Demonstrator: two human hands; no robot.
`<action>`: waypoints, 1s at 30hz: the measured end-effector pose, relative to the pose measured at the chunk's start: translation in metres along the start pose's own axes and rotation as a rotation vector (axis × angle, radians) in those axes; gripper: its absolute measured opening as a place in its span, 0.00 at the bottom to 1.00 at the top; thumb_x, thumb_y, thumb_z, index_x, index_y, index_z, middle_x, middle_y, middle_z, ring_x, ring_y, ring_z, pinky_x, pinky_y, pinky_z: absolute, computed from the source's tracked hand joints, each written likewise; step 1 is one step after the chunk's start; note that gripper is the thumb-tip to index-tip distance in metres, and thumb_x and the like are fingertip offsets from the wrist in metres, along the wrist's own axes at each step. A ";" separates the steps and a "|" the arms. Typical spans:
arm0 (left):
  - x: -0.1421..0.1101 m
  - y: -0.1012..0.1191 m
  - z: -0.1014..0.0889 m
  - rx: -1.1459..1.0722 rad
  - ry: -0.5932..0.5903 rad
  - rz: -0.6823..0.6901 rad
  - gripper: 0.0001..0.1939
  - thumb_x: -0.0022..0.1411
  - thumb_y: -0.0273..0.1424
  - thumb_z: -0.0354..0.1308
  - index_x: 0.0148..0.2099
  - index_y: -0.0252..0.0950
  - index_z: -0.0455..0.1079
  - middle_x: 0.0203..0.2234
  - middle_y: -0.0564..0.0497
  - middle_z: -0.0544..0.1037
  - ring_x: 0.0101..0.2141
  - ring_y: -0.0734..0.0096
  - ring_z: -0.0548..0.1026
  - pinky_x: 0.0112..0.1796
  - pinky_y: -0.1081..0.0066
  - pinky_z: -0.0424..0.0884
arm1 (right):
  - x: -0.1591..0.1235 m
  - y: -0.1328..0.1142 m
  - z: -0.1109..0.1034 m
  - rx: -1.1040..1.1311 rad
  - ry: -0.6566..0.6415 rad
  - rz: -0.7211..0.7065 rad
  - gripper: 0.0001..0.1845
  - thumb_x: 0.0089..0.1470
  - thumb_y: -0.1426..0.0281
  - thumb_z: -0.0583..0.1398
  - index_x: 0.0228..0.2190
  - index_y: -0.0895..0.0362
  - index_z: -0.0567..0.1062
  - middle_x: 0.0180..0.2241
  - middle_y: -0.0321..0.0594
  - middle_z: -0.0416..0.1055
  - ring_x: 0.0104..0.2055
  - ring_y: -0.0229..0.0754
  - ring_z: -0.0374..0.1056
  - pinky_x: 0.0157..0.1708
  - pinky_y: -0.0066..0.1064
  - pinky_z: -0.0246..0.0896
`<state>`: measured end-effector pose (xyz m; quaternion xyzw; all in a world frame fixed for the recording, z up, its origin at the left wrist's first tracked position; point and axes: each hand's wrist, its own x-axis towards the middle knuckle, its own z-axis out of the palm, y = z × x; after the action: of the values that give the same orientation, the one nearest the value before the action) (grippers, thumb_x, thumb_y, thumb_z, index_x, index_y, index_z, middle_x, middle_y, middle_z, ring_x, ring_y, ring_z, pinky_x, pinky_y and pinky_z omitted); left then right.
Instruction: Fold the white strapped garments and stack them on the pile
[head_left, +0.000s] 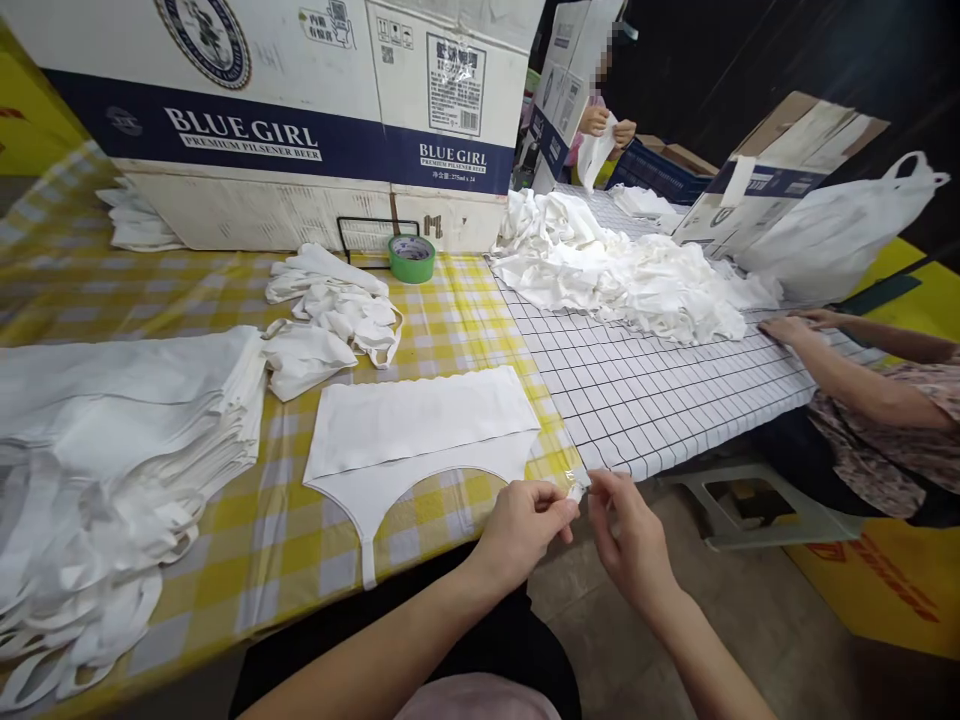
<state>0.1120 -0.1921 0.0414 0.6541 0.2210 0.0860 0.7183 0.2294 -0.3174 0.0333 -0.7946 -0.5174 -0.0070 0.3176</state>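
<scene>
A white cloth garment piece (420, 425) lies flat on the yellow checked tablecloth (450, 320) in front of me. My left hand (521, 525) and my right hand (626, 530) meet at its right corner, by the table's edge. Both pinch a small white strap end (577, 488) between their fingertips. Its lower strap hangs toward me over the table's edge.
A thick stack of folded white pieces (112, 420) lies left, a loose heap (330, 310) behind. Green tape roll (412, 257) sits by the Blue Girl box (300, 110). A big white pile (622, 270) covers the grid cloth. Another person's arm (832, 350) rests right; a third person works far back.
</scene>
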 end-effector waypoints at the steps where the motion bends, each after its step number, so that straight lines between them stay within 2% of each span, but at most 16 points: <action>1: 0.000 -0.002 -0.001 -0.026 0.010 -0.022 0.16 0.57 0.37 0.50 0.24 0.34 0.70 0.19 0.52 0.74 0.23 0.74 0.68 0.25 0.75 0.60 | -0.001 0.004 0.006 -0.071 0.006 -0.075 0.15 0.56 0.72 0.51 0.46 0.56 0.64 0.35 0.44 0.68 0.35 0.43 0.65 0.35 0.34 0.62; 3: 0.001 -0.006 -0.001 -0.054 0.020 -0.048 0.16 0.57 0.38 0.50 0.24 0.34 0.71 0.18 0.52 0.73 0.22 0.74 0.67 0.26 0.75 0.60 | -0.003 0.010 0.015 -0.178 -0.005 -0.185 0.15 0.55 0.72 0.53 0.46 0.56 0.65 0.35 0.45 0.69 0.36 0.44 0.65 0.35 0.35 0.61; 5: 0.001 -0.009 0.000 -0.056 0.033 -0.043 0.17 0.57 0.38 0.50 0.23 0.34 0.70 0.18 0.52 0.73 0.22 0.75 0.67 0.26 0.75 0.60 | -0.002 0.013 0.022 -0.220 -0.008 -0.237 0.13 0.55 0.72 0.53 0.44 0.55 0.67 0.33 0.44 0.69 0.34 0.43 0.65 0.34 0.34 0.61; 8: 0.002 -0.008 -0.001 -0.025 0.026 -0.028 0.20 0.59 0.39 0.48 0.22 0.34 0.69 0.17 0.53 0.72 0.21 0.76 0.66 0.26 0.75 0.60 | 0.004 0.013 0.027 -0.171 -0.004 -0.257 0.11 0.55 0.74 0.53 0.41 0.55 0.69 0.30 0.42 0.70 0.31 0.41 0.65 0.34 0.33 0.60; 10: 0.004 -0.006 -0.009 0.049 0.014 -0.009 0.21 0.61 0.40 0.45 0.24 0.34 0.70 0.18 0.53 0.72 0.21 0.76 0.66 0.25 0.74 0.61 | 0.012 0.011 0.029 -0.091 -0.004 -0.230 0.11 0.55 0.75 0.52 0.39 0.55 0.70 0.30 0.42 0.70 0.32 0.41 0.65 0.34 0.32 0.60; 12: 0.010 -0.006 -0.025 0.227 0.096 0.060 0.17 0.61 0.38 0.46 0.30 0.35 0.72 0.23 0.53 0.74 0.26 0.73 0.69 0.29 0.73 0.64 | 0.023 0.008 0.031 0.030 -0.011 -0.166 0.11 0.55 0.75 0.51 0.37 0.55 0.70 0.32 0.41 0.69 0.34 0.40 0.65 0.33 0.31 0.61; 14: 0.018 -0.009 -0.049 0.522 0.255 0.172 0.10 0.60 0.33 0.50 0.37 0.37 0.71 0.31 0.52 0.74 0.35 0.69 0.69 0.37 0.70 0.65 | 0.034 0.004 0.033 0.179 -0.036 -0.080 0.10 0.55 0.75 0.50 0.35 0.55 0.70 0.32 0.41 0.68 0.33 0.39 0.65 0.31 0.29 0.60; 16: 0.028 -0.015 -0.074 0.823 0.361 0.261 0.09 0.57 0.29 0.53 0.41 0.38 0.69 0.36 0.50 0.72 0.40 0.65 0.67 0.43 0.65 0.64 | 0.044 -0.001 0.037 0.321 -0.075 -0.002 0.09 0.56 0.74 0.50 0.33 0.55 0.70 0.31 0.40 0.67 0.32 0.38 0.64 0.30 0.28 0.60; 19: 0.040 -0.026 -0.100 1.074 0.329 0.319 0.09 0.57 0.30 0.55 0.42 0.38 0.67 0.37 0.50 0.69 0.40 0.65 0.65 0.42 0.64 0.66 | 0.056 -0.006 0.045 0.467 -0.136 0.072 0.08 0.56 0.72 0.51 0.30 0.56 0.70 0.28 0.38 0.67 0.30 0.38 0.63 0.30 0.28 0.59; 21: 0.044 -0.029 -0.107 1.167 0.280 0.350 0.06 0.58 0.31 0.54 0.39 0.37 0.67 0.35 0.50 0.68 0.39 0.66 0.65 0.40 0.65 0.67 | 0.063 -0.009 0.051 0.503 -0.159 0.090 0.08 0.55 0.72 0.51 0.28 0.56 0.69 0.26 0.37 0.66 0.29 0.37 0.62 0.29 0.28 0.58; 23: 0.046 -0.029 -0.107 1.272 0.235 0.392 0.05 0.60 0.31 0.52 0.35 0.36 0.67 0.34 0.49 0.68 0.38 0.65 0.65 0.38 0.65 0.67 | 0.068 -0.011 0.056 0.495 -0.182 0.097 0.08 0.54 0.73 0.51 0.28 0.56 0.70 0.25 0.36 0.66 0.28 0.36 0.61 0.28 0.27 0.56; 26: 0.046 -0.028 -0.104 1.405 0.192 0.455 0.10 0.63 0.28 0.47 0.32 0.34 0.67 0.31 0.47 0.69 0.37 0.64 0.65 0.34 0.65 0.66 | 0.077 -0.010 0.062 0.486 -0.243 0.127 0.08 0.52 0.74 0.52 0.28 0.57 0.71 0.25 0.35 0.67 0.28 0.36 0.61 0.28 0.26 0.56; 30: 0.047 -0.030 -0.105 1.371 0.228 0.462 0.11 0.62 0.25 0.47 0.32 0.34 0.69 0.30 0.47 0.70 0.37 0.64 0.66 0.34 0.65 0.65 | 0.088 -0.007 0.069 0.534 -0.288 0.164 0.07 0.51 0.72 0.54 0.29 0.58 0.72 0.25 0.36 0.68 0.27 0.36 0.62 0.27 0.25 0.57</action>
<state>0.1033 -0.0816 -0.0028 0.9736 0.1548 0.1453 0.0838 0.2424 -0.2079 0.0119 -0.7148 -0.4748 0.2674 0.4382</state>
